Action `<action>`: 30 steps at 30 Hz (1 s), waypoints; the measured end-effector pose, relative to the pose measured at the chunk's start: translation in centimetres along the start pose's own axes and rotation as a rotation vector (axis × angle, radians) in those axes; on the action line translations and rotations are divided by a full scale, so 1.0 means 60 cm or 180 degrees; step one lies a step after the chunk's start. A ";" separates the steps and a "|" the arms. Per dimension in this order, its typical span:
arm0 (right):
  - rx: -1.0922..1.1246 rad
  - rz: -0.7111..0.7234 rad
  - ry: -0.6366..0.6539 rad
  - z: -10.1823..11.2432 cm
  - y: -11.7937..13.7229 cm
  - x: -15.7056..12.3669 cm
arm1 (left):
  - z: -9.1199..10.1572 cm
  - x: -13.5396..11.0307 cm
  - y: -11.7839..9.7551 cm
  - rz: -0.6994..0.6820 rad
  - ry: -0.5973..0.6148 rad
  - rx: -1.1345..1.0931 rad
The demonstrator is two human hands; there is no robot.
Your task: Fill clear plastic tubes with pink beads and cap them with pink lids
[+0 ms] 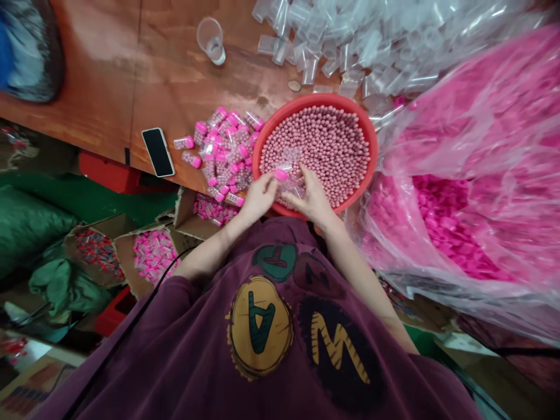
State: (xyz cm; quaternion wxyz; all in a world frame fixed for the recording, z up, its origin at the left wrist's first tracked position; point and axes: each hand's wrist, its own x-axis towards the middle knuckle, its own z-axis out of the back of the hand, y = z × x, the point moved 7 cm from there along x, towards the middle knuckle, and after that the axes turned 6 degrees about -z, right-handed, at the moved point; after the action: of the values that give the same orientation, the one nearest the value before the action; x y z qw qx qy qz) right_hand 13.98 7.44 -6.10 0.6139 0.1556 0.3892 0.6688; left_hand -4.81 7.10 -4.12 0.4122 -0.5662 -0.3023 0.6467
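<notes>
Over the near left part of a red basin (371, 137), my two hands are close together. The thumb and fingertips of my left hand (260, 195) pinch a bright pink cap (280, 174). A clear plastic tube (294, 189) sits between the thumb and fingers of my right hand (315, 198); its outline is partly hidden and blurred. Many small pale pink bead-like pieces (324, 140) fill the basin. Left of it lies a heap of clear tubes with pink caps (227, 151), several showing pale pink pieces inside.
Loose clear tubes (332, 35) spread across the back of the wooden table (100, 76). At right, a plastic bag (481, 151) holds pink caps (446, 221). A phone (158, 153) and clear cup (210, 35) lie at left. Below the edge stand cardboard boxes (125, 256).
</notes>
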 end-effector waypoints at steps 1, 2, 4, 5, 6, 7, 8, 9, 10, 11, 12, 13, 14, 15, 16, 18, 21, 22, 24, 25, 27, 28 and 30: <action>0.0089 -0.0009 -0.0122 0.001 -0.007 0.024 | 0.039 0.006 -0.003 -0.0150 -0.0201 0.0264; 0.0085 -0.0059 -0.0250 0.001 -0.016 0.051 | 0.076 0.012 -0.007 -0.0274 -0.0386 0.0567; -0.0126 -0.0171 -0.0309 -0.009 -0.035 0.102 | 0.132 0.023 -0.017 -0.0472 -0.0757 0.1228; -0.0208 -0.0200 -0.0229 -0.018 -0.044 0.123 | 0.148 0.029 -0.024 -0.0568 -0.0909 0.1511; -0.0231 -0.0223 -0.0131 -0.028 -0.052 0.140 | 0.152 0.035 -0.030 -0.0672 -0.1004 0.1723; -0.0188 -0.0259 -0.0068 -0.035 -0.060 0.151 | 0.145 0.044 -0.037 -0.0799 -0.1003 0.1851; -0.0075 -0.0324 -0.0067 -0.039 -0.068 0.157 | 0.126 0.054 -0.043 -0.0942 -0.0878 0.1906; 0.0117 -0.0440 -0.0126 -0.040 -0.078 0.158 | 0.096 0.066 -0.049 -0.1091 -0.0610 0.1923; 0.0408 -0.0612 -0.0208 -0.037 -0.090 0.154 | 0.058 0.079 -0.053 -0.1230 -0.0243 0.1931; 0.0757 -0.0806 -0.0272 -0.035 -0.103 0.147 | 0.015 0.091 -0.057 -0.1332 0.0196 0.1964; 0.1108 -0.0986 -0.0302 -0.034 -0.113 0.138 | -0.027 0.101 -0.058 -0.1375 0.0655 0.2023; 0.1420 -0.1131 -0.0306 -0.033 -0.122 0.129 | -0.064 0.110 -0.058 -0.1352 0.1034 0.2074; 0.1659 -0.1229 -0.0299 -0.031 -0.128 0.119 | -0.095 0.117 -0.059 -0.1321 0.1335 0.2143; 0.1811 -0.1285 -0.0298 -0.028 -0.132 0.111 | -0.119 0.122 -0.061 -0.1298 0.1567 0.2282; 0.1888 -0.1310 -0.0315 -0.025 -0.134 0.104 | -0.135 0.127 -0.064 -0.1296 0.1729 0.2468; 0.2016 -0.1360 -0.0401 -0.016 -0.139 0.091 | -0.152 0.136 -0.071 -0.1353 0.1925 0.2878; 0.2299 -0.1437 -0.0661 0.000 -0.146 0.067 | -0.152 0.155 -0.076 -0.1312 0.1886 0.3375; 0.2315 -0.1437 -0.0769 0.007 -0.146 0.055 | -0.153 0.162 -0.076 -0.1274 0.1807 0.3434; 0.2150 -0.1432 -0.0963 0.024 -0.146 0.027 | -0.166 0.174 -0.069 -0.1217 0.1681 0.3473; 0.1994 -0.1432 -0.1015 0.032 -0.144 0.010 | -0.178 0.177 -0.062 -0.1209 0.1658 0.3443; 0.1731 -0.1468 -0.1064 0.047 -0.142 -0.024 | -0.204 0.182 -0.046 -0.1204 0.1601 0.3247; 0.1649 -0.1487 -0.1094 0.054 -0.141 -0.040 | -0.215 0.184 -0.038 -0.1203 0.1566 0.3135; 0.1580 -0.1492 -0.1171 0.068 -0.142 -0.068 | -0.227 0.188 -0.020 -0.1193 0.1506 0.2834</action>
State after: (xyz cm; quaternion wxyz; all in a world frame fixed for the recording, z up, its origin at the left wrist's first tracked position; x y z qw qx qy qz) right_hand 23.55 4.42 -8.43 0.7534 0.3237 0.4476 0.3568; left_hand 8.60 16.50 -10.91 0.7776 -0.4032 0.0063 0.4823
